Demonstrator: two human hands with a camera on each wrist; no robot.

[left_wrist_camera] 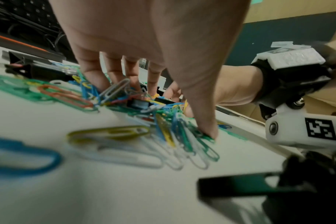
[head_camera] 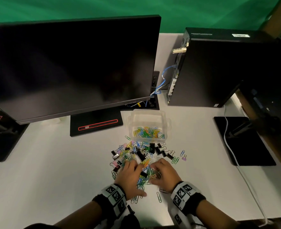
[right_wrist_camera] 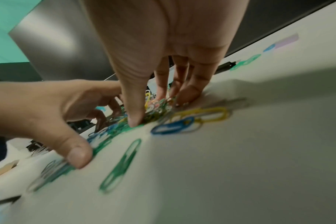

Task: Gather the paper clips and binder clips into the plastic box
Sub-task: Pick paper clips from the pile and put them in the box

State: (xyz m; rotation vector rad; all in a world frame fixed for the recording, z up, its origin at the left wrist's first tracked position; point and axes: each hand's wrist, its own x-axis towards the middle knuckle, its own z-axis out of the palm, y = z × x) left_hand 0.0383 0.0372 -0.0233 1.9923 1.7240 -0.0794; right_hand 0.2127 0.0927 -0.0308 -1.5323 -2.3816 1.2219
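table [head_camera: 53, 171]: white, carries everything; monitor and PC tower at far edge.
plastic box [head_camera: 167, 123]: clear, open top, far side of the pile, straight ahead of both hands; a layer of coloured paper clips already inside, no binder clips seen in it.
clip pile [head_camera: 136, 156]: mixed paper clips + black binder clips, spread from box's near wall back to the hands; long axis runs roughly near-far, so a push away from the person heads for the box.
stragglers [head_camera: 183, 157]: few clips + a small purple binder clip off to the right, apart from the pile; one green clip [head_camera: 159, 197] near side, between the wrists.
left hand [head_camera: 129, 176]: palm down on pile's near-left part, fingers [left_wrist_camera: 92, 75] curled into clips, thumb tip pressing clips to table; raking, whether a bunch is truly gripped — cannot tell.
right hand [head_camera: 165, 173]: palm down on near-right part, fingers [right_wrist_camera: 161, 84] and thumb closing on a small tangle of clips.
key relation: hands face each other with a heap between; box beyond fingertips, right hand slightly nearer. Likely next: scoop, lift, carry forward.
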